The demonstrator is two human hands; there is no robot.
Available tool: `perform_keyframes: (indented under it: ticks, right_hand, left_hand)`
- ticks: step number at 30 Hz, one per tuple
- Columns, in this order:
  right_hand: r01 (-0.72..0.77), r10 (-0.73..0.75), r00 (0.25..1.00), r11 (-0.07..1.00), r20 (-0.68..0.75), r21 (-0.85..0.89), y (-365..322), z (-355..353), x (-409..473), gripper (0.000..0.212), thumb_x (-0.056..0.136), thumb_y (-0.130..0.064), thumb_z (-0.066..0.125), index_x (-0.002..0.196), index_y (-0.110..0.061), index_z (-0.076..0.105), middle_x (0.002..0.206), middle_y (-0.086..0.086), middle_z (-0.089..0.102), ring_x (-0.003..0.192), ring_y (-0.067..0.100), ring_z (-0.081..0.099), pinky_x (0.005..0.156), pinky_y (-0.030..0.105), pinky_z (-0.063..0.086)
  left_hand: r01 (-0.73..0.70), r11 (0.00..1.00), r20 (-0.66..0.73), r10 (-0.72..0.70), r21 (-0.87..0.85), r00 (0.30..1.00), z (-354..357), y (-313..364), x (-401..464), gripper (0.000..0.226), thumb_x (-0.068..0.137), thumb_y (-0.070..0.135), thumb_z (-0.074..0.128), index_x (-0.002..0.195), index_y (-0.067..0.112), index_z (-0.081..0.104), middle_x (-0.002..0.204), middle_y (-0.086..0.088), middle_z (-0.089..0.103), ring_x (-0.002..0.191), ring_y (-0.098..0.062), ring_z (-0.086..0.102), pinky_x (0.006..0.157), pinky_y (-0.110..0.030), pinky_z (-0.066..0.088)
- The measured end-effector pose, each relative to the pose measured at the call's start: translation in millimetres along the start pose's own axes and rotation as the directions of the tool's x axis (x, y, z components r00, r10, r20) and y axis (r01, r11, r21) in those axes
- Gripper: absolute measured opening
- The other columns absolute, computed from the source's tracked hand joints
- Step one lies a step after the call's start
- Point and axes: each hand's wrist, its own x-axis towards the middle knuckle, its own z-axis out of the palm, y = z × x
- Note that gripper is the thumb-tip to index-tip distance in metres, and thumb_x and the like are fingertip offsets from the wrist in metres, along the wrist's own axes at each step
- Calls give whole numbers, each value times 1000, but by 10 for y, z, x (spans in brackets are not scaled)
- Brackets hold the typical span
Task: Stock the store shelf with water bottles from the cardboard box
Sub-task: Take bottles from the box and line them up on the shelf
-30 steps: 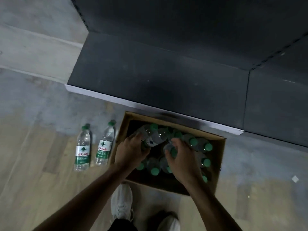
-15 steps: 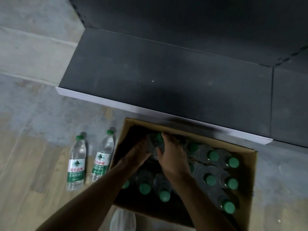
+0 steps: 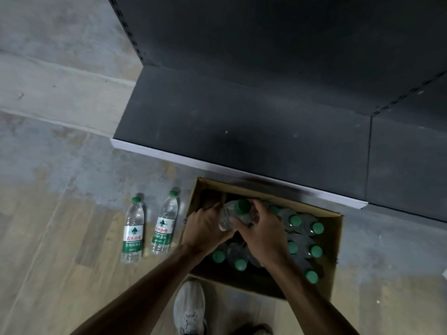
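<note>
An open cardboard box [image 3: 337, 255] sits on the floor against the front of a dark, bare shelf [image 3: 242, 131]. Several clear water bottles with green caps [image 3: 314, 252] stand packed inside it. Both my hands are in the box's left part, around one bottle [image 3: 235, 212] raised above the others, its green cap showing between them. My left hand [image 3: 205, 226] grips its left side and my right hand [image 3: 262, 228] wraps over its right side. Two more bottles [image 3: 134, 230] [image 3: 165, 227] stand on the floor left of the box.
The shelf's pale metal front lip [image 3: 217, 166] runs just behind the box. A perforated upright [image 3: 128, 32] rises at the shelf's left end. My grey shoe [image 3: 189, 308] stands in front of the box on wood-look flooring.
Both hands have closed around one bottle and raised it above the others in the box. The camera view has also shifted.
</note>
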Motion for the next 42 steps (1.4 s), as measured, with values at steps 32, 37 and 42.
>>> perform_keyframes:
  ticks: [32,37,42]
  right_hand:
    - [544,-547,832,837,-88,-62,-5024,-4665,-2467,37,69,-53,79,93,-31,62,89,-19,68,79,-3,63,69,16,52]
    - [652,-640,752,758,-159,29,-5702,-5117,-2740,47,68,-47,85,104,-33,58,87,-26,67,82,-16,62,68,5,49]
    - [688,-655,704,725,-277,34,-6151,-5271,-2862,43,66,-43,86,100,-32,62,78,-27,66,73,-17,63,58,1,44]
  left_hand:
    - [-256,947,-509,125,-196,852,-5322,3034,-2483,48,60,59,78,96,31,62,87,16,71,76,2,65,65,-23,54]
    - [-302,942,-601,158,-146,783,-6175,3426,-2707,46,63,58,74,94,26,64,82,12,73,72,-1,67,65,-32,56]
    - [-297,953,-695,178,-54,696,-6788,3587,-2774,52,64,60,73,95,21,65,83,4,73,75,-12,68,64,-33,53]
